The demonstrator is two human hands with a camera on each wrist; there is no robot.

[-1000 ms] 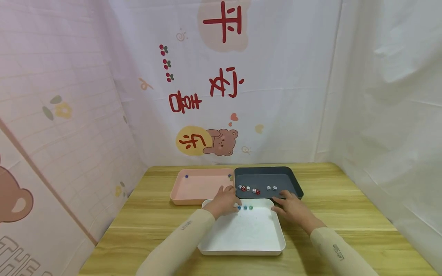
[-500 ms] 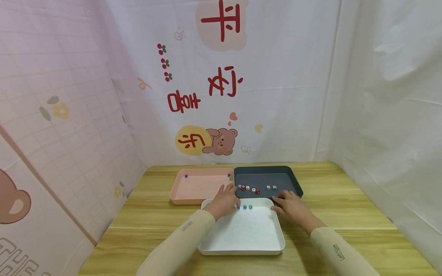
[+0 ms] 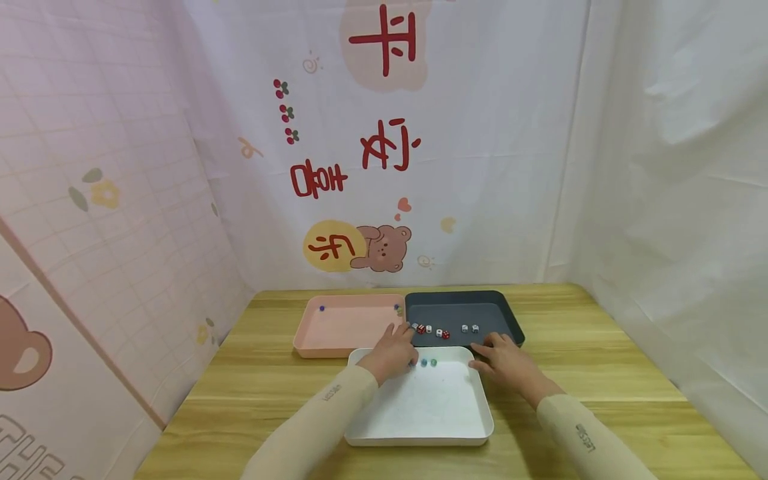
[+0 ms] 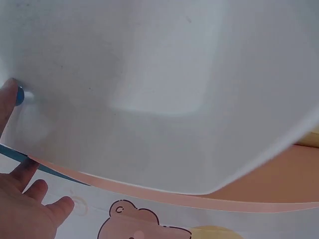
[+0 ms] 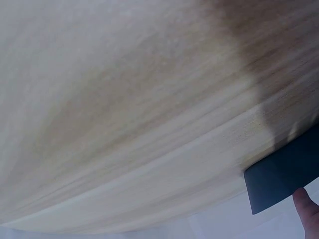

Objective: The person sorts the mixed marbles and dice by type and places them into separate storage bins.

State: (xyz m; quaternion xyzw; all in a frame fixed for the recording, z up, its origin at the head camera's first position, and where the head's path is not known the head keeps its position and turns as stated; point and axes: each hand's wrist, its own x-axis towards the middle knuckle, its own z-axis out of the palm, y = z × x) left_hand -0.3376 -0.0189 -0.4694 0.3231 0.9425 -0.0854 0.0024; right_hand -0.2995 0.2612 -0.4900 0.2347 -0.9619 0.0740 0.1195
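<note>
My left hand (image 3: 393, 353) reaches over the far left corner of the white tray (image 3: 420, 441). In the left wrist view its thumb touches a blue marble (image 4: 20, 96), while the other fingers spread beyond the far rim, near the dark tray (image 3: 462, 298). Right of that thumb lie a blue marble (image 3: 424, 363) and a green marble (image 3: 434, 363). My right hand (image 3: 510, 363) rests at the white tray's far right corner, thumb near its rim. Its fingers lie over the dark tray's front edge; in the right wrist view one fingertip (image 5: 301, 195) touches the dark wall.
Several white dice (image 3: 465, 329) and two red dice (image 3: 446, 335) lie in the dark tray. A pink tray (image 3: 348, 351) beside it holds two dark blue marbles (image 3: 322, 308) and a yellow-green marble (image 3: 399, 311). Printed cloth (image 3: 480, 200) hangs behind the wooden table (image 3: 576, 333).
My left hand has shifted slightly right, so its thumb now covers most of the leftmost blue marble. My right hand and the trays stay nearly where they were.
</note>
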